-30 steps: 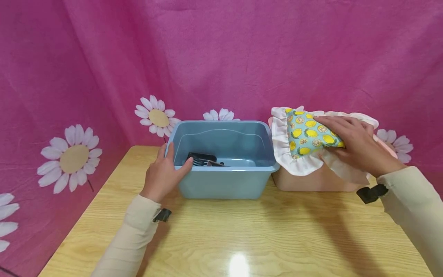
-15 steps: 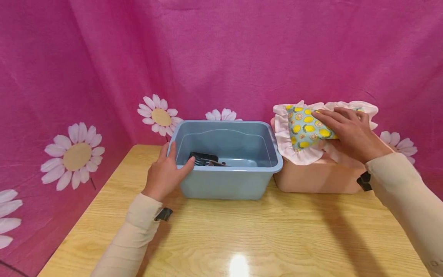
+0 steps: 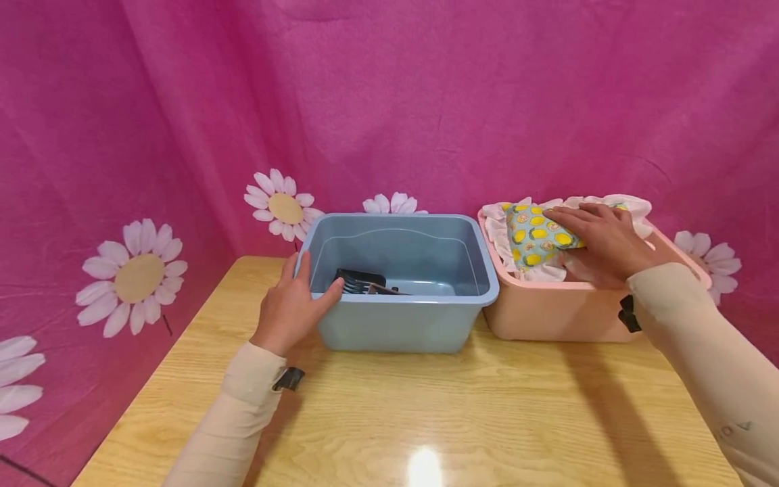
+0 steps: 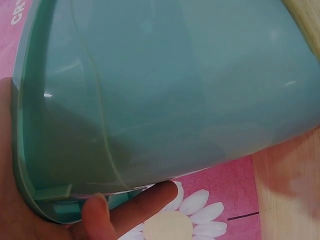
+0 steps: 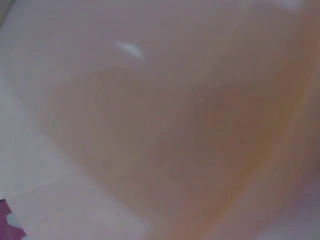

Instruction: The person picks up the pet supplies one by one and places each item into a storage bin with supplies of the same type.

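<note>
A small lemon-print cushion (image 3: 538,233) with a white ruffled edge sits in the mouth of the pink bin (image 3: 562,314). My right hand (image 3: 608,237) grips it from above, fingers spread across the print; the thumb is hidden. The right wrist view is filled by a blurred pink surface. At the left front corner of the blue bin (image 3: 395,325), my left hand (image 3: 289,304) holds the rim, thumb at the front edge and fingers along the left side. The left wrist view shows fingertips (image 4: 160,192) beside the bin's outer wall.
Inside the blue bin lie a black slotted utensil (image 3: 354,283) and a brown-handled item (image 3: 383,289). Both bins stand side by side on a wooden table (image 3: 475,419). Behind them hangs a pink cloth (image 3: 426,108) with white daisies.
My right hand has lowered the cushion into the pink bin, after raising it slightly, so the bin's rim now shows. My left hand stays on the blue bin.
</note>
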The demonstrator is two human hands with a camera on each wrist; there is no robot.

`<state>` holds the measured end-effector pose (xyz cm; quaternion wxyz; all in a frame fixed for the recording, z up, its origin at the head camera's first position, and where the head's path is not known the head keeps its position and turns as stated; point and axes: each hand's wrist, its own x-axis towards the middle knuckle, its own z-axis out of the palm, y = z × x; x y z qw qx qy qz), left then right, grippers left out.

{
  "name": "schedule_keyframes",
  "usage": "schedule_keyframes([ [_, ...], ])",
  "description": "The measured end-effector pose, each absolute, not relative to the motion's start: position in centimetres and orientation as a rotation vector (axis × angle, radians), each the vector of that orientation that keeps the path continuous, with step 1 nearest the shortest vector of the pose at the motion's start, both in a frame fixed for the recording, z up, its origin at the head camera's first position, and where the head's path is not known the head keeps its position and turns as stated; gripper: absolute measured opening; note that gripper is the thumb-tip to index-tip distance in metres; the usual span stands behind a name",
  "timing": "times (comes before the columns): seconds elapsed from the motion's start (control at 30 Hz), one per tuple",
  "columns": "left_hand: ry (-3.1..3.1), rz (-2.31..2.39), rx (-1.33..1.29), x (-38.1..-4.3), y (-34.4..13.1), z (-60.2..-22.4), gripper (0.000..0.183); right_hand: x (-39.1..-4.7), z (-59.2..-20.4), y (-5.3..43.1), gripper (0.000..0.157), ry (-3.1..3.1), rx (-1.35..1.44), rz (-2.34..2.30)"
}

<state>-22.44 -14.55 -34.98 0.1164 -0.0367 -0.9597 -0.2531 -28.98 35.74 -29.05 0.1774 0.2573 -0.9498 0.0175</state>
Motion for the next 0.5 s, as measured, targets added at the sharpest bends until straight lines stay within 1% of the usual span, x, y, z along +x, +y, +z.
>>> schedule_keyframes([
  [0.27, -2.825, -0.736, -0.101, -22.4, -14.8, -34.6, 0.094, -30.0, -29.6, 35.7, 0.072, -2.844, 0.686, 0.049],
  [0.5, -2.836, -0.723, -0.1, -22.3, -14.8, -34.8, 0.093, -30.5, -30.8, 36.3, 0.072, -2.941, 0.632, 0.031],
])
